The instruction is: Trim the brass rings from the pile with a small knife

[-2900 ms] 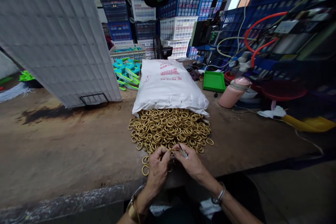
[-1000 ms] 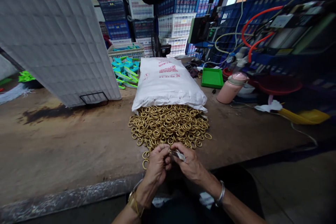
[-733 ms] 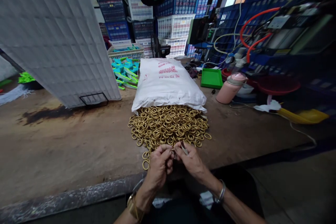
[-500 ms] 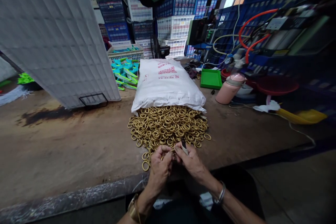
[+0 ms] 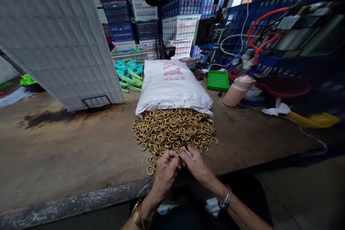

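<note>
My left hand (image 5: 165, 170) is closed, thumb and fingertips pinched on a gold ring that is mostly hidden. Right beside it, my right hand (image 5: 196, 163) is closed around what looks like a small knife (image 5: 188, 151), with a dark end pointing up and a pale metal part against the hand. The fingertips of both hands meet at the near edge of a heap of gold rings (image 5: 172, 129). These rings spill from the mouth of a white sack (image 5: 172, 95) with red print, lying on the table. A few loose rings (image 5: 150, 170) lie left of my left hand.
A tall white padded panel (image 5: 61, 43) stands on the wooden table (image 5: 81, 151) at left. Turquoise and green plastic pieces (image 5: 129, 73) lie behind it. To the right are a green tray (image 5: 217, 81), a pink bottle (image 5: 237, 91) and a yellow scoop (image 5: 314, 119). Stacked crates (image 5: 180, 27) fill the back.
My hands remain together in nearly the same place. The knife in my right hand has tilted further left, and the fingertips have shifted slightly. The whole view has moved a little.
</note>
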{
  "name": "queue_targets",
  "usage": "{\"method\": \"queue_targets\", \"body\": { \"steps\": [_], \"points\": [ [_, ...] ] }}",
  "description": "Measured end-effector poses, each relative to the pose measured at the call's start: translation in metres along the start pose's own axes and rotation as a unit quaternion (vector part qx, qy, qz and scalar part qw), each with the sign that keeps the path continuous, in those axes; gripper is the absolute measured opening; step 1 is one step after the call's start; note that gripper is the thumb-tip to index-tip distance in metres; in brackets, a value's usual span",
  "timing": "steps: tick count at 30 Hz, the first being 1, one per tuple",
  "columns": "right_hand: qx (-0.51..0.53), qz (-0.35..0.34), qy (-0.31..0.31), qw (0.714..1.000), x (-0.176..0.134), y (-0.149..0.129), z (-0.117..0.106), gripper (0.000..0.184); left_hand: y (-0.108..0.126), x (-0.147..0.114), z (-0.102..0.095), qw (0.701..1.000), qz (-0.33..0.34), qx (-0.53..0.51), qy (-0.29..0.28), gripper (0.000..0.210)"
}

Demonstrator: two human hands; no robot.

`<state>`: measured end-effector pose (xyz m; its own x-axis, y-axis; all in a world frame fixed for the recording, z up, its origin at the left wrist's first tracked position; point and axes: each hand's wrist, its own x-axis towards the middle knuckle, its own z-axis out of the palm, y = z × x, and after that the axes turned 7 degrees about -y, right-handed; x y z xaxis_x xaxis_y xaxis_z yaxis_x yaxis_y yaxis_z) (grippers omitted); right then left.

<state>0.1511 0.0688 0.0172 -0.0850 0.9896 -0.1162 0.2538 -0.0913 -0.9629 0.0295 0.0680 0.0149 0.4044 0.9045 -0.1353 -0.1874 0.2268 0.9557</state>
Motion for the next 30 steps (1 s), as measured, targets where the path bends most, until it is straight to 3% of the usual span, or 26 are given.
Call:
{"method": "queue_targets", "body": {
  "steps": [5, 8, 10, 15, 24, 27, 30],
  "points": [
    [-0.019, -0.007, -0.006, 1.000, 0.003, 0.001, -0.001, 0.030, 0.001, -0.001, -0.002, 0.996, -0.063, -0.047, -0.041, 0.030],
    [-0.038, -0.006, 0.004, 0.999, 0.005, 0.000, -0.005, 0.030, 0.000, -0.003, -0.001, 0.995, -0.058, -0.066, -0.038, 0.029],
    [-0.107, -0.015, 0.030, 0.994, 0.004, 0.001, -0.008, 0.027, 0.000, -0.003, 0.000, 0.996, -0.054, -0.069, -0.020, 0.029],
    [-0.307, -0.050, -0.010, 0.950, -0.003, 0.010, -0.011, 0.014, 0.000, 0.000, 0.003, 0.999, -0.023, -0.045, 0.011, 0.031],
    [-0.432, -0.037, -0.033, 0.901, -0.004, 0.008, -0.012, 0.024, -0.008, -0.007, 0.000, 0.998, 0.036, 0.036, 0.043, 0.027],
    [-0.429, -0.017, -0.012, 0.903, -0.002, 0.008, -0.020, 0.019, 0.000, -0.014, 0.002, 0.999, 0.035, 0.030, 0.021, 0.028],
    [-0.351, -0.019, 0.016, 0.936, 0.000, 0.006, -0.020, 0.013, 0.007, -0.016, 0.005, 0.999, 0.002, -0.046, -0.014, 0.028]
  ]
}}
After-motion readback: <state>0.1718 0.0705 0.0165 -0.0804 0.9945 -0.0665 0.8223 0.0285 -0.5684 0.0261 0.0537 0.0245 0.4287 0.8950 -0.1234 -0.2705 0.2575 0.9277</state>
